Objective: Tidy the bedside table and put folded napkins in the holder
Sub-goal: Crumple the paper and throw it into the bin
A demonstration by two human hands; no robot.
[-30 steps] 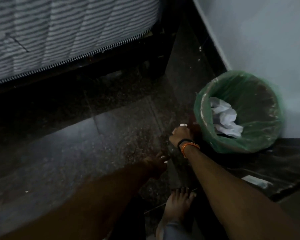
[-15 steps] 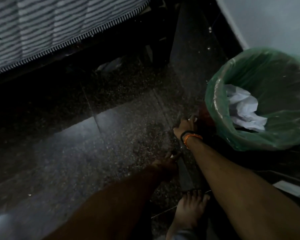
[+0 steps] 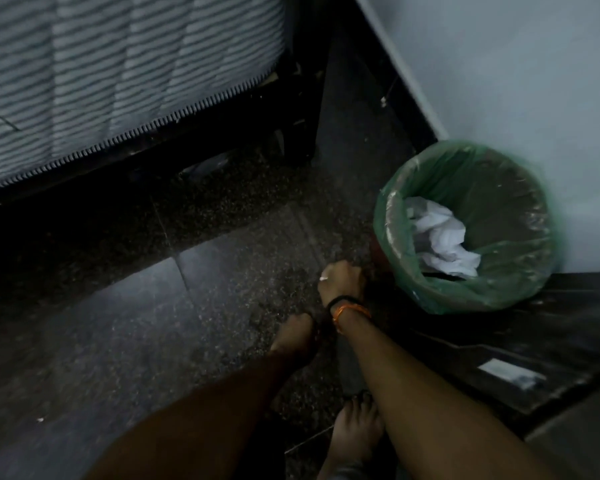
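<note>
Dim, blurred view. The right hand (image 3: 342, 280), fingers curled under, reaches the dark speckled floor (image 3: 136, 323) beside a green-lined waste bin (image 3: 499, 292) holding crumpled white paper napkins (image 3: 440, 237); its grip is unclear. The left hand (image 3: 297, 336) is too dark to read. A striped mattress (image 3: 101, 64) lies behind.

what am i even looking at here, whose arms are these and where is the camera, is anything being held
There is no machine here. The picture comes from a wide-angle camera worn on a person's head, looking down, so the two arms reaching in from the bottom are their own. The right hand, with bands at its wrist, is low by the dark speckled floor beside a bin lined with a green bag; crumpled white paper lies inside. Its fingers look curled, but the picture is too dim to show whether it holds anything. The left hand is just as unclear. A bare foot shows below, and a striped mattress at top left.
</note>
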